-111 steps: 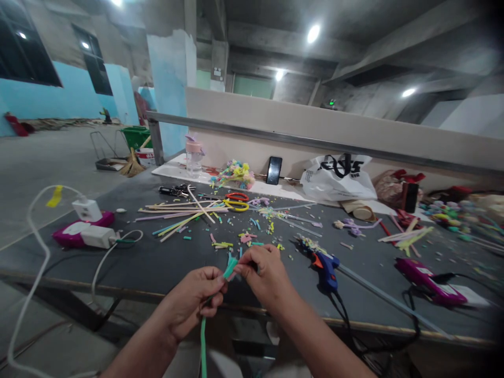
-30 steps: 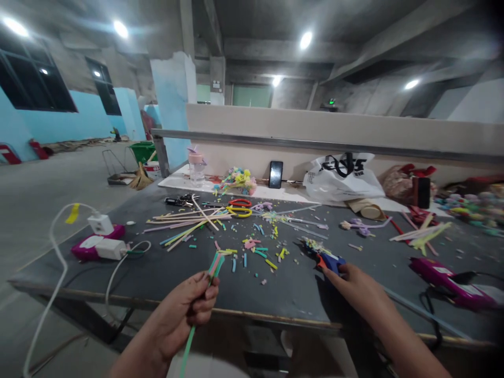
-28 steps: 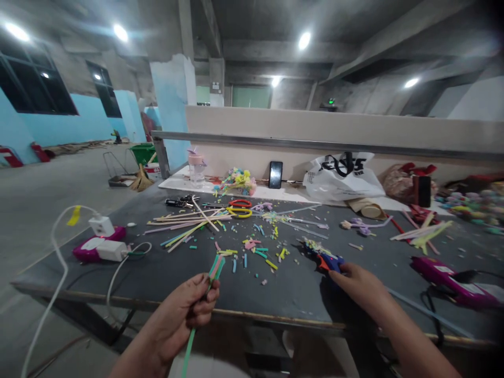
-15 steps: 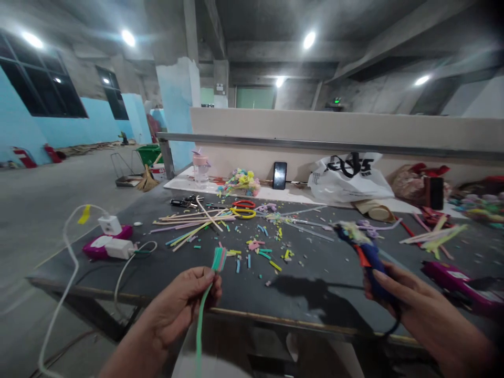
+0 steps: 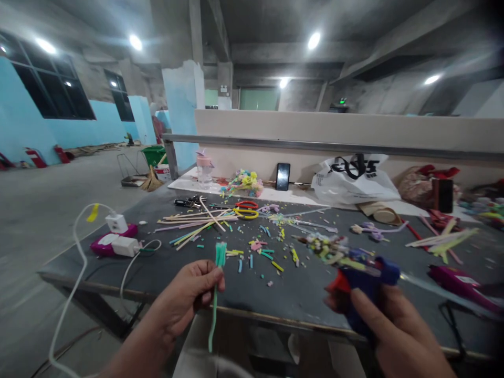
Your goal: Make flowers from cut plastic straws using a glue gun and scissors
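My left hand (image 5: 191,289) is closed in a pinch around a green pipe cleaner (image 5: 213,321), whose free end hangs below the fingers. At its top, a small bundle of short green pieces (image 5: 220,254) stands above my thumb. On the right, my right hand (image 5: 405,325) grips a blue hot glue gun (image 5: 364,296) with an orange trigger. Its nozzle, crusted with coloured scraps, points left over the table, apart from the green bundle. A clear glue stick (image 5: 427,286) runs out of its back.
Cut coloured pieces (image 5: 268,255) litter the dark table (image 5: 275,304). Behind them lie scissors (image 5: 246,212) and long pipe cleaners (image 5: 197,223). A phone (image 5: 282,177) and a white bag (image 5: 354,181) stand at the back. Purple power strips (image 5: 104,247) sit left and right, with a white cable (image 5: 76,252) trailing off.
The glue gun has turned from pointing away to pointing left, and come nearer the middle. My left hand has turned the bundle more upright. The view has shifted slightly.
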Tool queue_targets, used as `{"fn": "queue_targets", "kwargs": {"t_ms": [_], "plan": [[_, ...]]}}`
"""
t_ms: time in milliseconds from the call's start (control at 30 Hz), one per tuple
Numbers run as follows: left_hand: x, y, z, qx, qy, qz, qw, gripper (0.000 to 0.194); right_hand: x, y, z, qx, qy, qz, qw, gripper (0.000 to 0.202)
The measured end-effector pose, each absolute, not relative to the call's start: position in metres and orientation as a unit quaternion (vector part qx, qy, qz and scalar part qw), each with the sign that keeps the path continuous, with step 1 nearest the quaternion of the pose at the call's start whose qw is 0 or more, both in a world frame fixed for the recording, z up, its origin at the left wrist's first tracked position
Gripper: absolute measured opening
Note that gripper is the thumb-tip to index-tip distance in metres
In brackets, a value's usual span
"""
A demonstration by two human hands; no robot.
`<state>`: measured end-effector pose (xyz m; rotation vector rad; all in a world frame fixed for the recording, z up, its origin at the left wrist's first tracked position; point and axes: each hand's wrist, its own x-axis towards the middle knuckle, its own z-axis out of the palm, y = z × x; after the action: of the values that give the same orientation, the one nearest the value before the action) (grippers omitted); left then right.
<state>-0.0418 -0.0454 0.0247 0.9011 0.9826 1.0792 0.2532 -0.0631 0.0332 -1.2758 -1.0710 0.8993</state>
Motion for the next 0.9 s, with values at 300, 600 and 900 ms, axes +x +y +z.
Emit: {"fn": "queue_targets", "kwargs": {"t_ms": [300, 600, 900], "plan": [[-0.025, -0.05, 0.005, 0.34, 0.423, 0.419, 0.728, 0.025, 0.209, -0.08, -0.001, -0.517, -0.6, 0.383, 0.475, 0.033], [-0.017, -0.054, 0.009, 0.352, 0.463, 0.437, 0.686, 0.024, 0.201, -0.089, -0.006, -0.545, -0.684, 0.283, 0.394, 0.036], [-0.011, -0.055, 0.008, 0.344, 0.462, 0.451, 0.682, 0.023, 0.195, -0.091, -0.014, -0.535, -0.697, 0.214, 0.427, 0.033]]}}
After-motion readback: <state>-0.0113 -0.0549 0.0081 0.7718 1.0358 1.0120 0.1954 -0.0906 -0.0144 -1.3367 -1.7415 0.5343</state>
